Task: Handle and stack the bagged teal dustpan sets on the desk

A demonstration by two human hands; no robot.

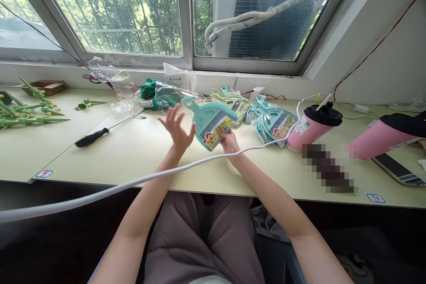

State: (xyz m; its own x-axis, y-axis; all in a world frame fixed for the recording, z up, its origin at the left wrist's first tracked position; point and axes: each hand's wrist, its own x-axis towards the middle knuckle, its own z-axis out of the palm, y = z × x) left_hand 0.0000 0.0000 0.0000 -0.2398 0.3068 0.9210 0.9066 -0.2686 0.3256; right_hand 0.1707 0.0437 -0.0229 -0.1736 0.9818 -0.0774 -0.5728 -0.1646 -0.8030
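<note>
The right hand (229, 141) grips a teal dustpan (209, 120) by its lower edge above the bench (133, 151); the left hand (177, 128) hovers beside it, fingers spread open.

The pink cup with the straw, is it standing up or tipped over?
Standing up. The pink cup rests on its base on the table, black lid and straw on top.

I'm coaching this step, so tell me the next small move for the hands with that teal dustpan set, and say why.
Probably bring the left hand across to grip the dustpan set by its free edge. The right hand pinches only its lower labelled corner, so it hangs tilted above the table, while the left hand is open, empty and close beside it. A second grip would likely steady it.
</note>
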